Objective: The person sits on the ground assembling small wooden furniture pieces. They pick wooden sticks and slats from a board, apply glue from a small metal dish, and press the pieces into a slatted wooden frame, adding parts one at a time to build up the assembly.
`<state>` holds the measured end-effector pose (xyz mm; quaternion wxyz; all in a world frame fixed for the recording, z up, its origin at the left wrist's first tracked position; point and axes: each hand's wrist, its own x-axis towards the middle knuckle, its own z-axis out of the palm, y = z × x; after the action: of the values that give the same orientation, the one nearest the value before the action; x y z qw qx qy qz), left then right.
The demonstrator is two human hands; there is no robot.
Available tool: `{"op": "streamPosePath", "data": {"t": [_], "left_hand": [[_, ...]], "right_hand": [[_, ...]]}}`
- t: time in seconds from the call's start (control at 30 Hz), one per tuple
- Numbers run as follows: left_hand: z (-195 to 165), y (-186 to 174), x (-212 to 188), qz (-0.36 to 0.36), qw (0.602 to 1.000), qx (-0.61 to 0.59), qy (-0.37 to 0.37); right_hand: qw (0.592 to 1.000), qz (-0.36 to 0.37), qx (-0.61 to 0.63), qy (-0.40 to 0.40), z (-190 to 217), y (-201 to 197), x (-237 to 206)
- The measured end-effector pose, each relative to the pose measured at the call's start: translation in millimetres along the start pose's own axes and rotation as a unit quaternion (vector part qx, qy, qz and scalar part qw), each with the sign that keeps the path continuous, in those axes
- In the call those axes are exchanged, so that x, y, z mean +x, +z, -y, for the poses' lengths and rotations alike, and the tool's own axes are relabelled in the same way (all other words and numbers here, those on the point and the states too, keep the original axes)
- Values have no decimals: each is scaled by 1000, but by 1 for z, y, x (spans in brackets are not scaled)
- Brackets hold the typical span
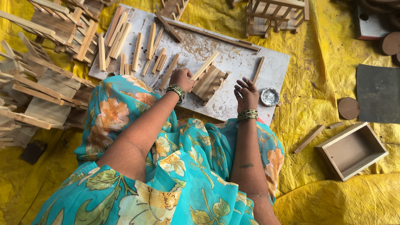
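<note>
She's on the floor with a white board (233, 62) across her lap. Left hand (182, 78) pinches one wooden slat (205, 65) over a slat frame (208, 82) mid-board. Right hand (246, 93) hovers beside it, fingers loose, near a little metal dish (269, 96).

Clad in a turquoise garment printed with large orange and cream flowers and green leaves, draped loosely over both knees. Arms bare from short sleeves down. Stacked beaded bangles, green and gold, on the wrist of the left hand (182, 78); similar beaded bangles at the right hand (246, 92). Small dark mark on right forearm.
</note>
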<state>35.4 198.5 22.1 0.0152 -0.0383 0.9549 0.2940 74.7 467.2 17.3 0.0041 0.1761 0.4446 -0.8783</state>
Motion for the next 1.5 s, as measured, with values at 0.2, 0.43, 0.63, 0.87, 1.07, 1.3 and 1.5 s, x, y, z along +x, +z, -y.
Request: {"op": "streamPosePath", "data": {"t": [0.2, 0.43, 0.63, 0.87, 1.07, 1.3, 1.5], "left_hand": [[-7, -8, -3, 6, 1000, -10, 2], [6, -15, 9, -38, 980, -194, 11], [8, -9, 34, 172, 880, -426, -121], [0, 1, 30, 195, 888, -411, -70], [20, 2, -19, 28, 945, -326, 18], [28, 33, -57, -6, 968, -238, 75], [38, 50, -71, 25, 975, -207, 82]], "right_hand": [[1000, -1, -1, -1, 2, 3, -2], [1000, -22, 5, 4, 0, 6, -3], [986, 10, -130, 104, -19, 21, -9], [960, 26, -230, 155, -31, 32, -16], [959, 27, -234, 155, -38, 25, -12], [961, 26, -238, 139, -45, 18, -6], [967, 30, -215, 134, -46, 17, -4]]}}
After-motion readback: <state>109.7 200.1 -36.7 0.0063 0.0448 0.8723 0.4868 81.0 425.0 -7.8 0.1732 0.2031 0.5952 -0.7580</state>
